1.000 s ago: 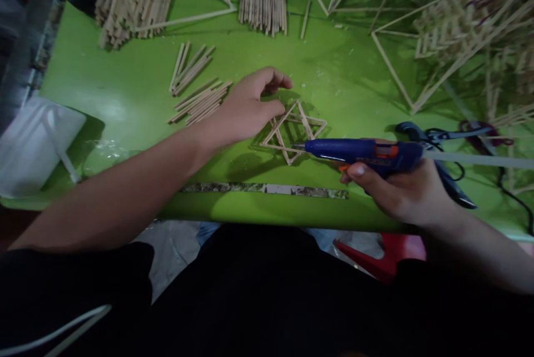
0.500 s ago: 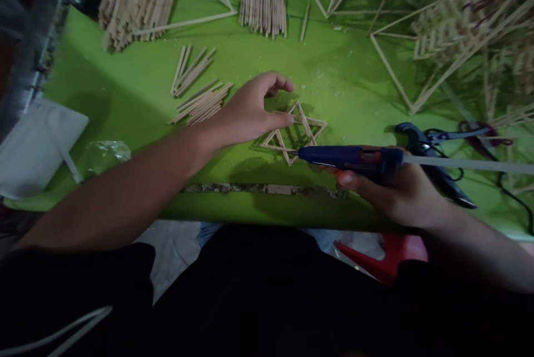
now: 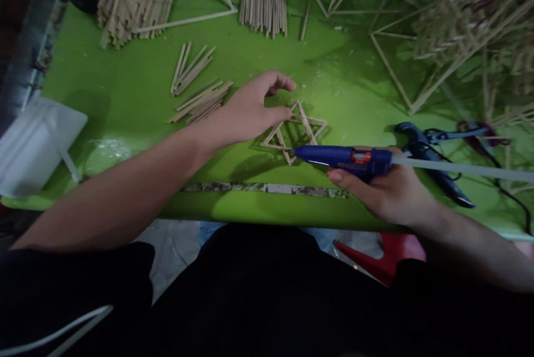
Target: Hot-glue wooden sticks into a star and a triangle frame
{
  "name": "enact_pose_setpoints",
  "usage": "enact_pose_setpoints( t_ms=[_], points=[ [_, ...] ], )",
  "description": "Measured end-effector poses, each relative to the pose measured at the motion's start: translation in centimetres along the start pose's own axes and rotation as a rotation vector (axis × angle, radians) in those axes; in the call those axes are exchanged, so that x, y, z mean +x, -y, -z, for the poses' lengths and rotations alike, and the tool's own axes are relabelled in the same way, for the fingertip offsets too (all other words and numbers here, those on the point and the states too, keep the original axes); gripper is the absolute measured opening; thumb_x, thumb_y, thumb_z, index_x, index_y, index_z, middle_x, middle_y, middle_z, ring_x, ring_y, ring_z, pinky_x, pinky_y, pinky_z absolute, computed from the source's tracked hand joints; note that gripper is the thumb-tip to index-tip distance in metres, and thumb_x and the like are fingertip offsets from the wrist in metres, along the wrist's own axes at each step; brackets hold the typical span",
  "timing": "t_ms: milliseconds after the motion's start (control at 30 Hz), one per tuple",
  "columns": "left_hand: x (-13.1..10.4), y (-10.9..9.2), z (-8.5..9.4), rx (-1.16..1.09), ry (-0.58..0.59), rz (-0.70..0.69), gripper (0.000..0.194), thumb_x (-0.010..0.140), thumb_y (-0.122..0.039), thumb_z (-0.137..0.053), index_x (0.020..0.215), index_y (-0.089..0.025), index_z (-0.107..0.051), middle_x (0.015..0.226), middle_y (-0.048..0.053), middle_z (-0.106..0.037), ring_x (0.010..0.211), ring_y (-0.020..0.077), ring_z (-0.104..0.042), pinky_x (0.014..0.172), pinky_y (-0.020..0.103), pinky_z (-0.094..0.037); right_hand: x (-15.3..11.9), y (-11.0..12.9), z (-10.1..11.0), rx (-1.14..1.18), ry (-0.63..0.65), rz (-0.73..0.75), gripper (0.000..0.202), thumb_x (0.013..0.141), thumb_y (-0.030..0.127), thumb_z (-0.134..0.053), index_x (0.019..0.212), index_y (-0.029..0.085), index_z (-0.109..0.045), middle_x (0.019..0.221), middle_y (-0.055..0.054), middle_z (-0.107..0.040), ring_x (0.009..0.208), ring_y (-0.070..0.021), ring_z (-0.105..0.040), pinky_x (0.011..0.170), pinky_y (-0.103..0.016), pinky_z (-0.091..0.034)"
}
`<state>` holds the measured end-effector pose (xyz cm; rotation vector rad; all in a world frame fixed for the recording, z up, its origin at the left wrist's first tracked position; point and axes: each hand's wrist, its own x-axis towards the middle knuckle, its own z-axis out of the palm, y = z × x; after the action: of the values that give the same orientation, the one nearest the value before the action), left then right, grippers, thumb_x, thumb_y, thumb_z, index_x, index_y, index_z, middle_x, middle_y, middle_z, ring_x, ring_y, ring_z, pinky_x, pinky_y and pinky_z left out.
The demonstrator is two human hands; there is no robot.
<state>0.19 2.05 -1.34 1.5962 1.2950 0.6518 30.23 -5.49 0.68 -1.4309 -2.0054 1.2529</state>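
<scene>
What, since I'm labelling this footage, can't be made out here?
All in the head view:
Blue glue gun: most of its handle, hidden by the right hand.
Glue stick: its far end, cut off by the right edge.
Stick star: whether the left hand touches it; the thumb covers that spot.
Stick frames, upper right: dim, blurred.

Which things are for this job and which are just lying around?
In the job:
blue glue gun, held by the right hand
glue stick in it
stick star, left hand at it
loose sticks, probably

Seemingly just lying about:
dark tool
white object
</scene>
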Motion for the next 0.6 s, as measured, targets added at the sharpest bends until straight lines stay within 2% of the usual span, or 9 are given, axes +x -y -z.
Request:
enact_pose_setpoints(
  t_ms=[100, 267, 600],
  points=[
    [-0.15, -0.24, -0.01, 0.003, -0.004, 0.01, 0.039, 0.1, -0.02, -0.077, 0.138, -0.029, -0.072, 0.155, 0.008, -0.071, 0.152, 0.0359, -0.062, 0.132, 0.062, -0.049, -0.08, -0.32, 0.03, -0.026, -0.004, -0.004, 0.032, 0.093, 0.053, -0.096, 0.086, 0.026, -0.08, 0.07, 0.001, -0.072, 0.058, -0.0186, -0.062, 0.051, -0.034, -0.048],
    [-0.22, -0.3, -0.09, -0.012, -0.019, 0.019, 0.039, 0.1, -0.019, -0.076, 0.138, -0.027, -0.073, 0.154, 0.008, -0.071, 0.15, 0.0337, -0.063, 0.129, 0.056, -0.051, -0.11, -0.82, 0.13, -0.064, -0.011, 0.025, 0.03, 0.096, 0.054, -0.092, 0.088, 0.027, -0.082, 0.075, -0.001, -0.076, 0.062, -0.0203, -0.066, 0.056, -0.035, -0.052],
    [-0.48, -0.79, -0.02, -0.022, -0.02, 0.064, 0.042, 0.1, -0.017, -0.076, 0.141, -0.026, -0.073, 0.153, 0.007, -0.07, 0.148, 0.0313, -0.063, 0.127, 0.052, -0.051, -0.26, -0.3, 0.25, -0.061, -0.027, -0.017, 0.034, 0.092, 0.052, -0.096, 0.081, 0.026, -0.077, 0.065, 0.001, -0.068, 0.055, -0.0171, -0.058, 0.048, -0.033, -0.043]
  ],
)
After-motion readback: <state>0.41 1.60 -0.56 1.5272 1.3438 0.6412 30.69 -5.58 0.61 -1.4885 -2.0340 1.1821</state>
